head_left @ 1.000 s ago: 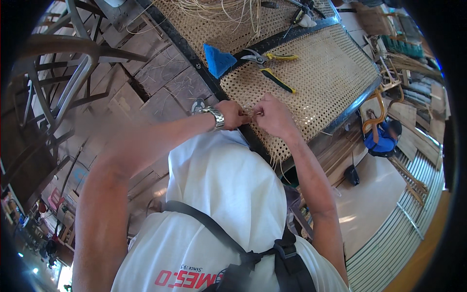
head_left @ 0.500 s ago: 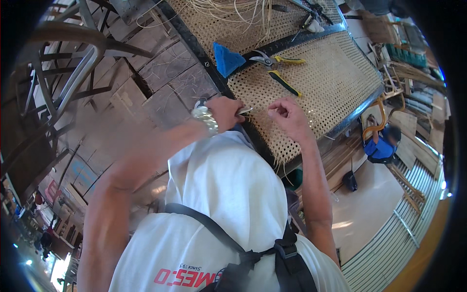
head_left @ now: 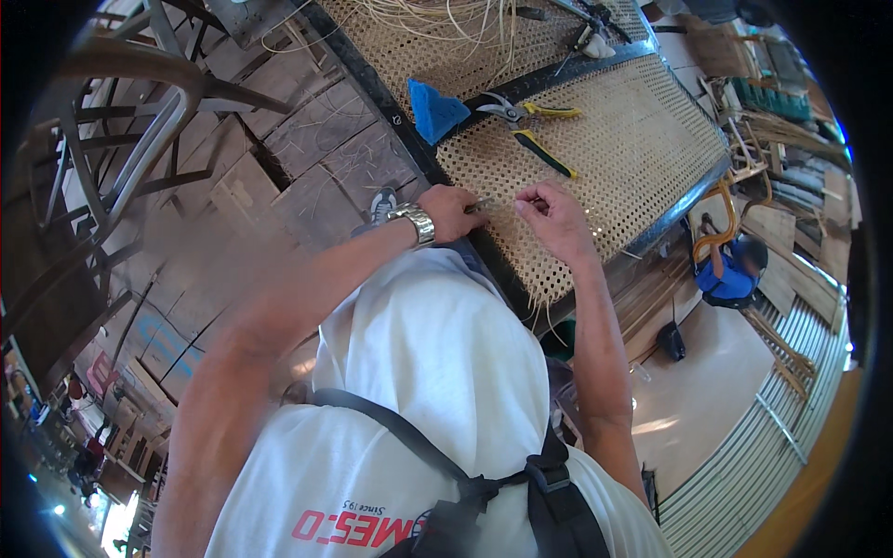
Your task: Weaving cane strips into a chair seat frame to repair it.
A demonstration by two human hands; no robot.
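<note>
A woven cane panel (head_left: 595, 158) in a dark frame lies before me. Over its near left edge, my left hand (head_left: 449, 212), with a metal watch on the wrist, is closed round a small thin metallic tool (head_left: 484, 203); its exact kind is too small to tell. To the right, my right hand (head_left: 555, 223) hovers low above the cane, thumb and fingers pinched together. Whatever they may hold is too fine to make out. Beyond the hands rest pruning shears (head_left: 535, 109) with yellow and black handles, partly opened, and a blue wedge-shaped block (head_left: 433, 112) on the frame.
Loose cane strands (head_left: 456, 23) and dark tools (head_left: 595, 33) lie at the panel's far end. Wooden chair frames (head_left: 139, 102) stand at the left. On the right a person in blue (head_left: 730, 274) sits beside a curved wooden piece (head_left: 721, 219). Loose strand ends (head_left: 538, 312) hang off the near corner.
My left hand has moved slightly right and away from me along the frame, its tool now closer to my right hand. The right hand has barely shifted.
</note>
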